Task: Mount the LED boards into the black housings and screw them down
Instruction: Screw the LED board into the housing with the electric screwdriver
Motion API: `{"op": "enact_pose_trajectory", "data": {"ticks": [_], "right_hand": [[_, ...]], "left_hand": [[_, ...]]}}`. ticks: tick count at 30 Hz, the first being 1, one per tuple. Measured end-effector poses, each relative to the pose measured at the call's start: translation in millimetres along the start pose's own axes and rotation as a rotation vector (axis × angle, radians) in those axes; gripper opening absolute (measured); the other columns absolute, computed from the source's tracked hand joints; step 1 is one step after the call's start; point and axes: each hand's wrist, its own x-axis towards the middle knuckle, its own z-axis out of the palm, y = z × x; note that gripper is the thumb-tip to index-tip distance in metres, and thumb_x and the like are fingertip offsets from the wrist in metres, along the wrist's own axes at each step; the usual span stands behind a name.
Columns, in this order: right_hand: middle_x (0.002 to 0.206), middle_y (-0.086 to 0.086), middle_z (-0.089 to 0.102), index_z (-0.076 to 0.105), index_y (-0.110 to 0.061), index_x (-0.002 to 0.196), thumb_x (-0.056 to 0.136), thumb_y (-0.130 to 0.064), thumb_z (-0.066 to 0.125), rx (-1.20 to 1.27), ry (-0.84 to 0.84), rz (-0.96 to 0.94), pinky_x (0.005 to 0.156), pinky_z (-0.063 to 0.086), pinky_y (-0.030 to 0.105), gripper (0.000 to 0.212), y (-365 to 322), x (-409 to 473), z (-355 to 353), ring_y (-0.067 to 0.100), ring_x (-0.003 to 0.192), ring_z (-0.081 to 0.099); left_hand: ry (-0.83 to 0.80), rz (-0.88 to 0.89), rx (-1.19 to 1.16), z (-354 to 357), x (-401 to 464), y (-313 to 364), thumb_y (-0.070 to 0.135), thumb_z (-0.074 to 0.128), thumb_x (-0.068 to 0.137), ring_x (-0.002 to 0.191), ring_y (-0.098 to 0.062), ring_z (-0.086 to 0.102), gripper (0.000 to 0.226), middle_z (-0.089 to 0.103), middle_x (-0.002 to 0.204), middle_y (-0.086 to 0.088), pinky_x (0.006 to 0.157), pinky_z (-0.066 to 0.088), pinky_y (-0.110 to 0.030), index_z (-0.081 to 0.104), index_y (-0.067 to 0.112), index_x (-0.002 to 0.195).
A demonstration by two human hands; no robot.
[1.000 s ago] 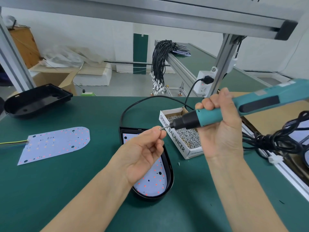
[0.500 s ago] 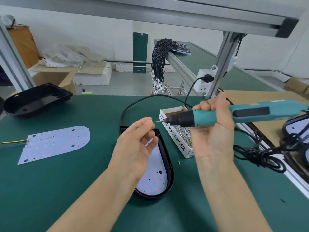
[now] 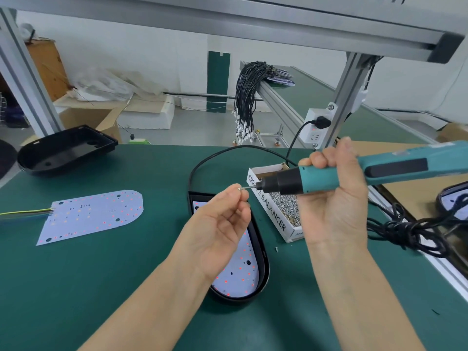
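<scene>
My right hand [image 3: 334,198] grips a teal electric screwdriver [image 3: 354,173], held level with its bit pointing left. My left hand [image 3: 217,229] pinches a small screw [image 3: 240,189] between thumb and forefinger, right at the bit's tip. Below both hands a black housing [image 3: 263,272] lies on the green mat with a white LED board [image 3: 238,274] seated in it. A second LED board [image 3: 93,214] with coloured wires lies loose at the left. An empty black housing [image 3: 63,150] sits at the far left edge.
A white cardboard box of screws [image 3: 281,211] stands just right of the housing. One loose screw [image 3: 276,249] lies on the mat. Tangled black cable [image 3: 415,231] hangs at the right edge near another housing [image 3: 453,198]. A power strip [image 3: 316,127] is mounted on the aluminium post.
My left hand came away from the bit, then returned to it with a screw pinched. The screwdriver swung level and shifted slightly.
</scene>
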Motion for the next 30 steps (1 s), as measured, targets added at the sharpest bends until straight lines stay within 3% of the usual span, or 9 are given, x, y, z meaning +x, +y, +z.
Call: {"op": "enact_pose_trajectory", "data": {"ticks": [5, 13, 20, 25, 30], "right_hand": [[0.064, -0.007, 0.042, 0.043, -0.020, 0.070, 0.078, -0.020, 0.066, -0.009, -0.013, 0.000, 0.067, 0.047, 0.023, 0.024, 1, 0, -2, 0.008, 0.057, 0.048], [0.066, -0.006, 0.042, 0.046, -0.020, 0.070, 0.077, -0.018, 0.067, -0.006, 0.015, -0.007, 0.067, 0.047, 0.023, 0.022, 4, 0, -3, 0.008, 0.057, 0.048], [0.065, -0.008, 0.046, 0.050, -0.024, 0.069, 0.083, -0.013, 0.062, -0.031, -0.108, -0.025, 0.068, 0.048, 0.023, 0.021, 13, -6, -7, 0.009, 0.059, 0.050], [0.063, -0.008, 0.048, 0.053, -0.025, 0.068, 0.081, -0.013, 0.064, -0.028, -0.179, -0.001, 0.070, 0.048, 0.024, 0.021, 11, -1, -8, 0.009, 0.059, 0.050], [0.070, -0.006, 0.044, 0.053, -0.024, 0.066, 0.078, -0.016, 0.068, 0.010, -0.077, 0.019, 0.068, 0.048, 0.024, 0.020, 10, 2, -13, 0.009, 0.059, 0.049]], "left_hand": [[-0.004, -0.026, -0.011, -2, 0, -2, 0.003, 0.067, 0.066, 0.053, -0.012, 0.061, 0.009, 0.067, 0.069, -0.006, 0.053, 0.055, -0.018, 0.076, 0.005, 0.065], [-0.010, 0.054, 0.034, -3, 2, -6, 0.004, 0.066, 0.065, 0.054, -0.010, 0.062, 0.011, 0.068, 0.069, -0.006, 0.054, 0.055, -0.018, 0.076, 0.008, 0.063], [0.073, 0.279, 0.193, -10, 5, -10, -0.002, 0.060, 0.084, 0.058, -0.011, 0.064, 0.012, 0.069, 0.069, -0.007, 0.058, 0.055, -0.020, 0.070, 0.003, 0.082], [0.093, 0.478, 0.458, -11, 6, -7, -0.006, 0.062, 0.085, 0.057, -0.010, 0.062, 0.023, 0.068, 0.064, -0.004, 0.059, 0.054, -0.020, 0.073, 0.010, 0.072], [0.091, 0.579, 0.717, -12, 8, -4, -0.005, 0.064, 0.085, 0.056, -0.008, 0.063, 0.024, 0.071, 0.066, 0.001, 0.062, 0.056, -0.020, 0.073, 0.015, 0.076]]}}
